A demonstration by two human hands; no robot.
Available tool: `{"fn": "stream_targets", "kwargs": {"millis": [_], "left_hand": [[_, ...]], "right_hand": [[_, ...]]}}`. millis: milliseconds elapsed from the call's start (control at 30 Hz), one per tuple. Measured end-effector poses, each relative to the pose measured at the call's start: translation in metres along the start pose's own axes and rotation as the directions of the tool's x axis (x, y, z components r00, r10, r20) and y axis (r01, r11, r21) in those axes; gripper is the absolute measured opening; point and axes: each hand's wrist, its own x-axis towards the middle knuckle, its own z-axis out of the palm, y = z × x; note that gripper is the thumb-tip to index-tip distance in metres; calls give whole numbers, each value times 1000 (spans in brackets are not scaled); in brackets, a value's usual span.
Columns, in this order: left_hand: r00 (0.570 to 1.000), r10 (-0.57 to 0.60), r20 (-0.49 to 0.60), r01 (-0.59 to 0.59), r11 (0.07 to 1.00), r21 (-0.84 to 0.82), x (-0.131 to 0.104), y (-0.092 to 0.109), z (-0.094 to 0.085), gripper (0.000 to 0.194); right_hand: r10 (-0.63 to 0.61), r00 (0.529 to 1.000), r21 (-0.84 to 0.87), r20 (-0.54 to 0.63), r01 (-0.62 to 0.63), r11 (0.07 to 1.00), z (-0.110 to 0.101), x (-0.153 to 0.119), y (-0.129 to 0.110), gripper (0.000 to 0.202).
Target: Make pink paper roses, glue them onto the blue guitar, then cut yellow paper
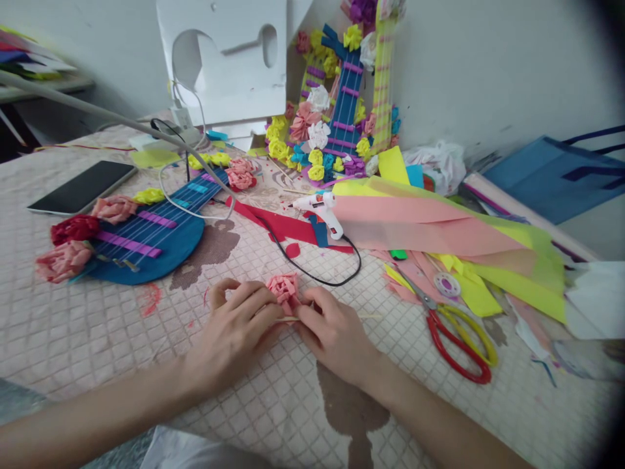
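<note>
A pink paper flower [284,290] sits between my two hands, just above the front middle of the table. My left hand [244,326] has its fingers closed at the flower's left side. From the right, my right hand [334,332] pinches the flower's base with thumb and forefinger. A thin wooden stick [368,316] runs crosswise under the flower and behind my fingers, its end sticking out to the right. Beyond them, a white glue gun [322,210] stands on the table with its black cord looping toward me.
Left lies a blue paper guitar [180,244] with paper flowers, near a phone [85,187]. Scissors [449,332] and crepe paper sheets [420,221] lie right. Red paper strips [283,225] lie behind my hands. More decorated guitars [346,104] lean on the wall. A cable [122,117] crosses upper left.
</note>
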Motion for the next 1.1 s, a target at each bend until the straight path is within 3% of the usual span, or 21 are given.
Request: {"fn": "stream_targets", "kwargs": {"millis": [500, 867, 1100], "left_hand": [[998, -65, 23, 67, 994, -85, -2, 6, -3, 8], [997, 52, -55, -52, 999, 2, -11, 4, -1, 17], [996, 80, -38, -78, 996, 50, -11, 3, -2, 20]], "right_hand": [[-15, 1000, 37, 23, 14, 999, -2, 1, -4, 17], [-9, 999, 31, 36, 8, 999, 0, 2, -6, 18], [-1, 998, 28, 63, -1, 1000, 3, 0, -5, 14]]}}
